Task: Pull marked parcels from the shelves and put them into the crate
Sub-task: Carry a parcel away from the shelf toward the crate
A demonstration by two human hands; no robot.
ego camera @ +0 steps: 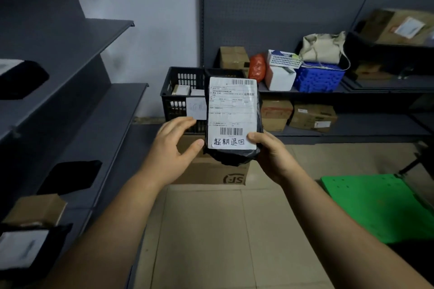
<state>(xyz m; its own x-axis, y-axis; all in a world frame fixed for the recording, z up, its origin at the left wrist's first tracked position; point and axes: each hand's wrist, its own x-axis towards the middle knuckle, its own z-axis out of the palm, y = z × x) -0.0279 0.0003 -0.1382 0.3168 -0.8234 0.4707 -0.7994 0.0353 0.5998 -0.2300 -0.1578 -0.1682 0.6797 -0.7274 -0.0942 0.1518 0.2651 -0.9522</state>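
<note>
two hands up in front of me, one parcel between them.

room: open tiled floor (pixel 206 230) runs down the middle between my forearms. on the left the grey shelving (pixel 101 122) leans in, its shelf lips jutting toward the aisle beside my left forearm. on the right a green platform cart (pixel 375 206) lies low on the floor, its near corner close to my right forearm. straight ahead a cardboard box (pixel 211 172) stands on the floor. the black crate (pixel 170 103) is just behind and above it, by the wall. i cannot tell whether the crate rests on the box. pale packets show inside the crate.

hands: right hand (pixel 270 150) grasps the black parcel (pixel 231 112) at its lower right corner, thumb on the white label, fingers curled behind. the parcel is upright in the air, label toward me, in front of the crate's right side. a handwritten mark (pixel 229 141) runs along the label's bottom. left hand (pixel 173 148) is released, fingers spread and gently bent, holding nothing. its thumb tip is at the parcel's lower left edge; contact not resolvable.

left shelves: upper black bag (pixel 22 80), lower black bag (pixel 70 176), small brown box (pixel 35 209). far right shelf: blue basket (pixel 317 77).
</note>
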